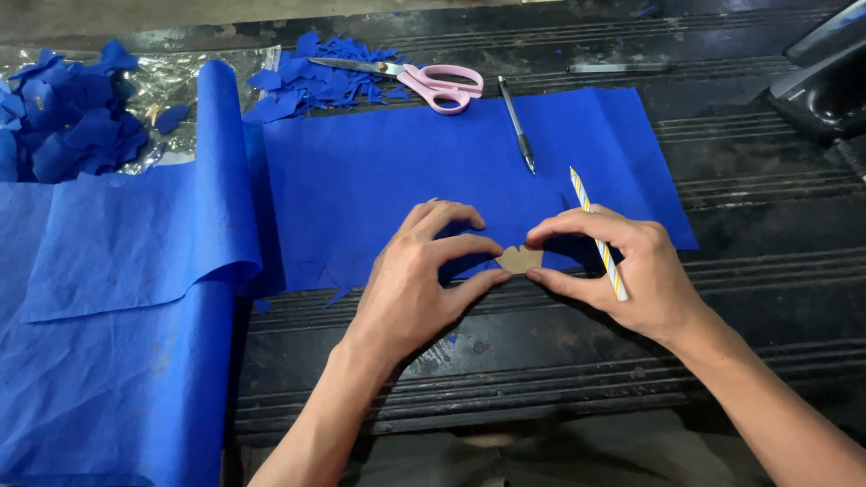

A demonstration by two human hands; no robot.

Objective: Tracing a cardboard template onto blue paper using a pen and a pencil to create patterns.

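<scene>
My left hand and my right hand meet over the near edge of a flat blue fabric sheet. Between their fingertips sits a small tan cardboard cut-out, pinched from both sides against the fabric. My right hand also carries a striped pencil, its tip pointing up and away from me. Faint traced outlines show on the fabric left of my left hand.
Pink-handled scissors lie on a heap of blue scraps. A dark pen rests on the fabric. More blue fabric drapes at left, with scraps on clear plastic. A dark device sits at top right.
</scene>
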